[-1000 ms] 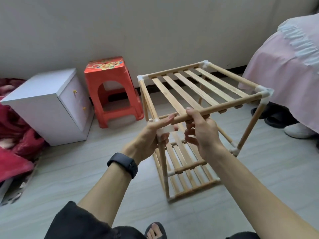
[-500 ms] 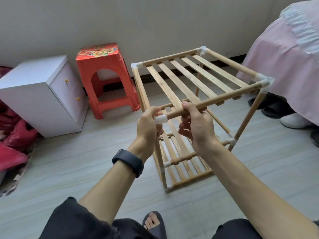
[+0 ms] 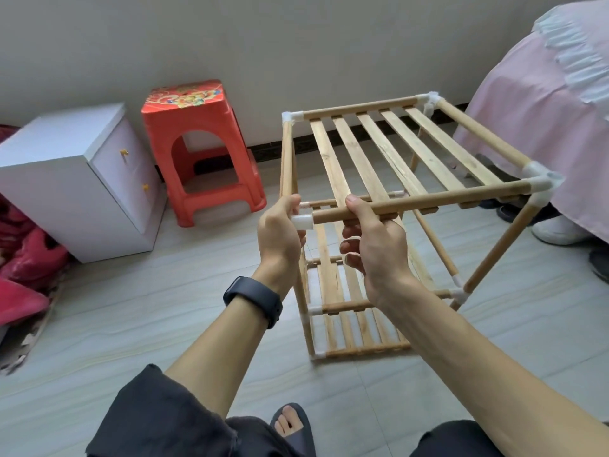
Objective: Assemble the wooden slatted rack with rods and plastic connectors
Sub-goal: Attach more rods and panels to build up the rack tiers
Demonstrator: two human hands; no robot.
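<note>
Far corners of the wooden slatted rack's [image 3: 389, 159] top tier have swung to the right since half a second ago, so its left side rod now runs nearly straight away from the viewer; both hands sit about where they were.

At the right edge, a bed under a pink cover [image 3: 534, 103] reaches the floor [image 3: 131, 324], with a white shoe [image 3: 557, 230] just beneath its hem. On the left stands a white cabinet [image 3: 66, 166] with two drawers, both closed, so their contents are hidden. The rack stands on the floor between bed and cabinet, with slatted tiers one above another. A red plastic stool [image 3: 194, 127] sits against the wall beside the cabinet.

The right hand [image 3: 379, 249] grips the front rod [image 3: 428, 201] of the top tier, thumb on top and fingers curled below. The left hand [image 3: 280, 239], a black band [image 3: 253, 300] on its wrist, has its fingers wrapped round the white plastic connector [image 3: 301, 222] at the rod's near end, which meets the connector's mouth.
</note>
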